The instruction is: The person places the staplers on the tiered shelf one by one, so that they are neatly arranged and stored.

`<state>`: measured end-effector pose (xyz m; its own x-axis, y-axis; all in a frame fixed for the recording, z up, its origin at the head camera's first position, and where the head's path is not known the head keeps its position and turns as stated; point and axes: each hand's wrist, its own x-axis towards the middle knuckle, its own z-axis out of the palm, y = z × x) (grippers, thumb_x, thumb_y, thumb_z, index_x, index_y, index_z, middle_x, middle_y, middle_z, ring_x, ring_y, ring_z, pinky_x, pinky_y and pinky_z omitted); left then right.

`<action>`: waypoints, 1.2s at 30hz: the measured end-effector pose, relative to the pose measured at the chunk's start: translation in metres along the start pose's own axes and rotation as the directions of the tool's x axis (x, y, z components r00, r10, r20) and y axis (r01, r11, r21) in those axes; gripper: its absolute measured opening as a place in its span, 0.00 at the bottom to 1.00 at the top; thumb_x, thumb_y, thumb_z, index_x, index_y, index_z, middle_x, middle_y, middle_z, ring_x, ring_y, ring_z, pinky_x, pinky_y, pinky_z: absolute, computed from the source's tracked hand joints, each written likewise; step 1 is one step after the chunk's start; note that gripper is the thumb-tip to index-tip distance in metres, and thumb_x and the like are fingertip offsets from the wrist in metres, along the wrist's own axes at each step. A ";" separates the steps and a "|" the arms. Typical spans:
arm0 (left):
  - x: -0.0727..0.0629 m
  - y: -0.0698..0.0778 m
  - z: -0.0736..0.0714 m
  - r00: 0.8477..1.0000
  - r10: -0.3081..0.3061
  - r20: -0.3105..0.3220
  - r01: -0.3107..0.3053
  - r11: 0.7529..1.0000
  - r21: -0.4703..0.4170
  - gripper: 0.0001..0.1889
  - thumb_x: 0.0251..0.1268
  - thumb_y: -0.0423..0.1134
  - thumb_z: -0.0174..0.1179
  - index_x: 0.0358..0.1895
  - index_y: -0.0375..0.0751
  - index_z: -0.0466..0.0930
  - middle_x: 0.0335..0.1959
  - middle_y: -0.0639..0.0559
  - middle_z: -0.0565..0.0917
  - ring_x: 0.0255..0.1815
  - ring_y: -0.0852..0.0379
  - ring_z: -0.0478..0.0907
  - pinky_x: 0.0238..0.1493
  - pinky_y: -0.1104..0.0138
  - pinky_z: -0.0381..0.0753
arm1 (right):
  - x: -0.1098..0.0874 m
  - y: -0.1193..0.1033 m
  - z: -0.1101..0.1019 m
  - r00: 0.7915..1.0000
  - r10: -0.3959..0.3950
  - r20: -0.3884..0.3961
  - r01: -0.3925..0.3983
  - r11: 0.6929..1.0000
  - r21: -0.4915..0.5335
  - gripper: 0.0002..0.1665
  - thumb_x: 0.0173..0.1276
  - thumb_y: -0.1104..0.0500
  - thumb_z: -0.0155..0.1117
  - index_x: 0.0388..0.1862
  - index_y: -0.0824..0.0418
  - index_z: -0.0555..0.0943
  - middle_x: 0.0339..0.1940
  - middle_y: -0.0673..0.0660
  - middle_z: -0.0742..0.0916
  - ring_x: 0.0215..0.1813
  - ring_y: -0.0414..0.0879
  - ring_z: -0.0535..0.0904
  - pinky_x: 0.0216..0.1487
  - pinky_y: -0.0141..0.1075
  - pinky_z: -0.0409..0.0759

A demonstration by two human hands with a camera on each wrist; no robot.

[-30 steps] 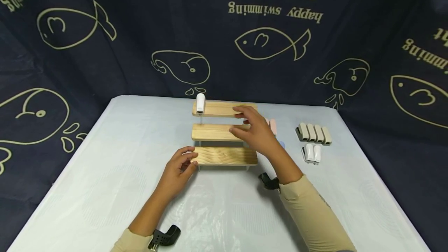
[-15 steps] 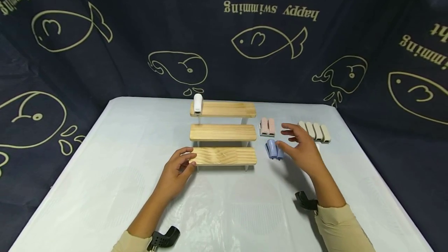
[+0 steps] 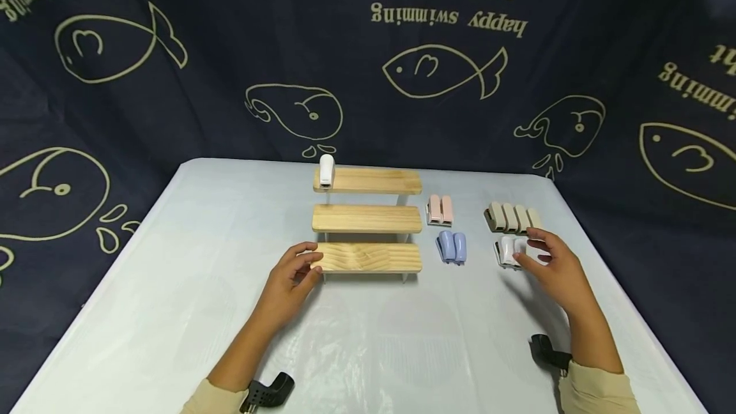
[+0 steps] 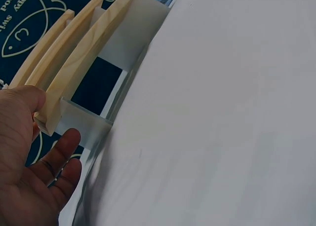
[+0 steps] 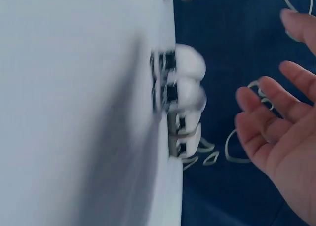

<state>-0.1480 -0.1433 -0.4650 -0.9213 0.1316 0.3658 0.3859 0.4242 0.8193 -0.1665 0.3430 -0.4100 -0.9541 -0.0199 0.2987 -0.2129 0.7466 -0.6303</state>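
Note:
A three-tier wooden display shelf point(image 3: 368, 257) stands mid-table on pale, translucent supports. With thumb and fingers, my left hand point(image 3: 293, 278) holds the left end of its lowest board; the left wrist view shows the thumb on the board point(image 4: 81, 60) and the other fingers beside the support. One white mini stapler point(image 3: 326, 171) stands at the left end of the top board. At the right, my right hand point(image 3: 554, 270) hovers just by two white mini staplers point(image 3: 506, 251), fingers relaxed and apart. The right wrist view shows a gap between those fingers and the white staplers point(image 5: 190, 63).
Two pink mini staplers point(image 3: 435, 209) and two blue ones point(image 3: 446, 246) stand just right of the shelf. Farther right, behind the white pair, is a row of several beige staplers point(image 3: 509, 217). A dark printed cloth point(image 3: 368, 126) hangs behind the white table point(image 3: 356, 350).
My right hand has moved from beside the upper boards, past the blue staplers, to the white pair at the right, carrying nothing. My left hand stays at the lowest board.

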 end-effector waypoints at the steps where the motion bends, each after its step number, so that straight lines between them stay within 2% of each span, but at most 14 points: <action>1: 0.000 0.000 0.000 1.000 -0.003 0.001 0.003 1.000 0.000 0.13 0.71 0.36 0.62 0.55 0.38 0.82 0.65 0.50 0.74 0.43 0.57 0.80 0.43 0.67 0.82 | 0.000 0.004 -0.001 1.000 0.011 0.023 -0.011 1.000 -0.012 0.35 0.68 0.60 0.69 0.69 0.71 0.68 0.65 0.72 0.74 0.60 0.55 0.75 0.52 0.36 0.73; 3: -0.001 0.000 0.001 1.000 -0.007 0.000 0.007 1.000 0.002 0.13 0.71 0.36 0.62 0.55 0.38 0.82 0.65 0.50 0.74 0.43 0.57 0.80 0.43 0.67 0.82 | 0.000 0.013 -0.003 0.997 0.041 0.071 -0.040 0.999 -0.018 0.37 0.69 0.58 0.69 0.70 0.72 0.65 0.67 0.75 0.71 0.62 0.67 0.72 0.54 0.49 0.73; 5: -0.001 0.000 0.001 1.000 -0.010 -0.002 0.010 1.000 0.005 0.13 0.71 0.36 0.62 0.55 0.38 0.82 0.65 0.51 0.74 0.44 0.57 0.80 0.43 0.67 0.82 | 0.001 0.020 -0.003 0.992 0.070 0.109 -0.070 0.998 -0.003 0.39 0.70 0.57 0.68 0.71 0.73 0.63 0.69 0.77 0.68 0.63 0.73 0.69 0.54 0.61 0.71; 7: -0.001 0.000 0.001 1.000 -0.005 -0.006 0.005 1.000 0.006 0.13 0.71 0.36 0.62 0.55 0.38 0.83 0.65 0.50 0.74 0.44 0.57 0.80 0.43 0.67 0.82 | 0.001 0.027 -0.003 0.986 0.099 0.133 -0.102 0.995 0.015 0.41 0.70 0.56 0.67 0.72 0.73 0.61 0.70 0.78 0.66 0.64 0.74 0.68 0.55 0.63 0.72; 8: -0.001 0.000 0.001 1.000 -0.002 -0.006 0.002 1.000 0.006 0.13 0.71 0.36 0.62 0.55 0.38 0.83 0.65 0.50 0.74 0.44 0.57 0.80 0.43 0.67 0.82 | 0.001 0.030 -0.003 0.983 0.116 0.142 -0.120 0.992 0.022 0.41 0.71 0.55 0.67 0.73 0.73 0.61 0.70 0.77 0.66 0.65 0.74 0.68 0.55 0.59 0.74; 11: 0.000 0.000 0.000 1.000 0.007 -0.005 -0.007 1.000 0.007 0.13 0.70 0.35 0.62 0.55 0.37 0.82 0.65 0.50 0.74 0.43 0.57 0.80 0.43 0.67 0.82 | 0.001 0.038 -0.003 0.975 0.145 0.171 -0.155 0.987 0.047 0.42 0.71 0.55 0.67 0.74 0.71 0.59 0.70 0.77 0.66 0.65 0.74 0.68 0.50 0.39 0.79; 13: 0.000 0.000 0.000 1.000 0.011 -0.004 -0.011 1.000 0.007 0.13 0.70 0.35 0.62 0.55 0.37 0.82 0.65 0.50 0.74 0.43 0.57 0.80 0.43 0.67 0.82 | 0.001 0.042 -0.002 0.968 0.154 0.198 -0.168 0.984 0.055 0.43 0.71 0.54 0.67 0.75 0.70 0.58 0.69 0.77 0.67 0.65 0.74 0.68 0.44 0.28 0.76; 15: 0.000 0.000 0.000 1.000 0.014 -0.003 -0.014 1.000 0.006 0.13 0.70 0.35 0.62 0.55 0.37 0.82 0.65 0.50 0.74 0.43 0.57 0.80 0.42 0.67 0.82 | 0.002 0.045 -0.001 0.963 0.151 0.223 -0.169 0.983 0.066 0.44 0.70 0.55 0.67 0.76 0.70 0.57 0.68 0.78 0.68 0.65 0.73 0.68 0.41 0.22 0.73; 21: 0.000 0.002 0.001 1.000 0.019 -0.001 -0.019 1.000 0.003 0.13 0.70 0.34 0.63 0.54 0.36 0.83 0.64 0.49 0.74 0.44 0.56 0.79 0.42 0.67 0.82 | 0.005 0.050 0.003 0.955 0.127 0.268 -0.151 0.986 0.072 0.46 0.70 0.58 0.67 0.77 0.69 0.54 0.65 0.81 0.70 0.65 0.73 0.69 0.42 0.24 0.75; 27: 0.000 0.002 0.000 1.000 0.012 -0.003 -0.012 1.000 0.001 0.13 0.70 0.33 0.63 0.54 0.37 0.83 0.64 0.49 0.74 0.44 0.56 0.79 0.43 0.67 0.82 | 0.006 0.055 0.009 0.957 0.102 0.271 -0.122 0.991 0.056 0.46 0.70 0.60 0.67 0.78 0.69 0.53 0.63 0.81 0.72 0.62 0.72 0.72 0.42 0.21 0.73; 36: 0.000 0.002 0.000 1.000 0.011 -0.001 -0.011 1.000 -0.003 0.13 0.70 0.33 0.63 0.55 0.38 0.83 0.65 0.49 0.74 0.44 0.56 0.78 0.43 0.67 0.82 | 0.005 0.056 0.013 0.964 0.060 0.257 -0.081 0.994 0.072 0.46 0.66 0.67 0.69 0.75 0.75 0.53 0.65 0.80 0.65 0.63 0.74 0.69 0.43 0.16 0.69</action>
<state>-0.1477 -0.1421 -0.4638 -0.9170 0.1349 0.3753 0.3960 0.4203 0.8164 -0.1865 0.3762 -0.4533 -0.9871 -0.1458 0.0662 -0.1499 0.6960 -0.7022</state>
